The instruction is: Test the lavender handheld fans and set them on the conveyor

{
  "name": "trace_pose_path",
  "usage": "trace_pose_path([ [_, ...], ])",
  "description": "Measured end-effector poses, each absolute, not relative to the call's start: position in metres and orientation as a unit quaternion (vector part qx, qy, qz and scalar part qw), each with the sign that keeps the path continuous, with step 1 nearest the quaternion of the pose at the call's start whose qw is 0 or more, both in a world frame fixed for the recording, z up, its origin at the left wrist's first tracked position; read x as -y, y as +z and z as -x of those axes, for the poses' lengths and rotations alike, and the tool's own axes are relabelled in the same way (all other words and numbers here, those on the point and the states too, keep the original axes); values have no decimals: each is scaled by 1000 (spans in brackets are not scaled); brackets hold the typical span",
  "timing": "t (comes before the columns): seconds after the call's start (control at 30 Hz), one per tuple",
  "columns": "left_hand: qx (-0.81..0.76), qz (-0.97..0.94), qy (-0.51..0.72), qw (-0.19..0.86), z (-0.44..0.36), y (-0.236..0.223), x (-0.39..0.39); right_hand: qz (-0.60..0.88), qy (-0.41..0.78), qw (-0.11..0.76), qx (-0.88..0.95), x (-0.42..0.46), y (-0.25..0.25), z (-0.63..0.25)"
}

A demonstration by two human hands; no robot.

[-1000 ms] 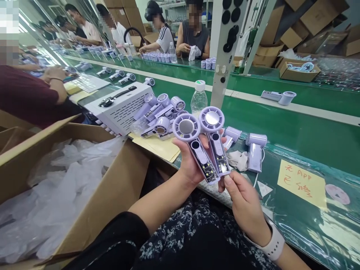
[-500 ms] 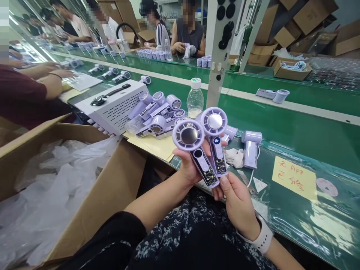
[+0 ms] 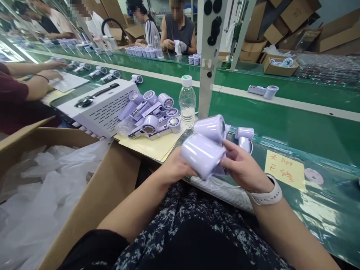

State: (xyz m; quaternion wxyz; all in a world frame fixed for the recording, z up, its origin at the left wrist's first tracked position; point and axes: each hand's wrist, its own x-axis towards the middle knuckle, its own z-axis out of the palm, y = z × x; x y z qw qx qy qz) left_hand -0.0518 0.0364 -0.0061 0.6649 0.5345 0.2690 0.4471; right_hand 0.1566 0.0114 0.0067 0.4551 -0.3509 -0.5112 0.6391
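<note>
Two purple hand fans are being held just above the near edge of the green bench (image 3: 332,200), their glossy, rounded heads turning their sides to the camera. The front fan (image 3: 201,155) is overlapping the rear fan (image 3: 209,125), whose dark end is facing right. The left hand (image 3: 177,165) is wrapping around the front fan from below. The right hand (image 3: 244,165) is bending its thumb and fingers against the right ends of the heads; the handles are mostly hiding, so I cannot tell whether it is gripping or only touching.

Behind the fans, a clear bottle (image 3: 187,103) is standing upright beside a pile of fans (image 3: 150,123) on yellow paper (image 3: 161,148). A vented metal box (image 3: 104,108) is sitting left of the pile, carrying a black strap (image 3: 97,95). Another purple fan (image 3: 244,133) is lying just beyond the right hand, and a tall post (image 3: 209,56) is rising behind the bottle.

The bench edge is running diagonally beneath both forearms. A cardboard box (image 3: 107,180) full of plastic bags (image 3: 50,180) is bordering the left side, apart from the left forearm. Rightward, the bench top is stretching past a yellow note (image 3: 285,170).
</note>
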Motion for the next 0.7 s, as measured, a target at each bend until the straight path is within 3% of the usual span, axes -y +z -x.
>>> trace_pose_path([
  [0.23, -342, -375, 561, 654, 59, -9, -41, 466, 586, 505, 429, 10, 2, -163],
  [0.53, -347, -352, 474, 729, 28, -2, -21, 437, 648, 539, 314, 22, 1, -165],
  [0.7, -341, -347, 443, 753, 22, -1, -13, 438, 620, 567, 320, 29, 0, -166],
])
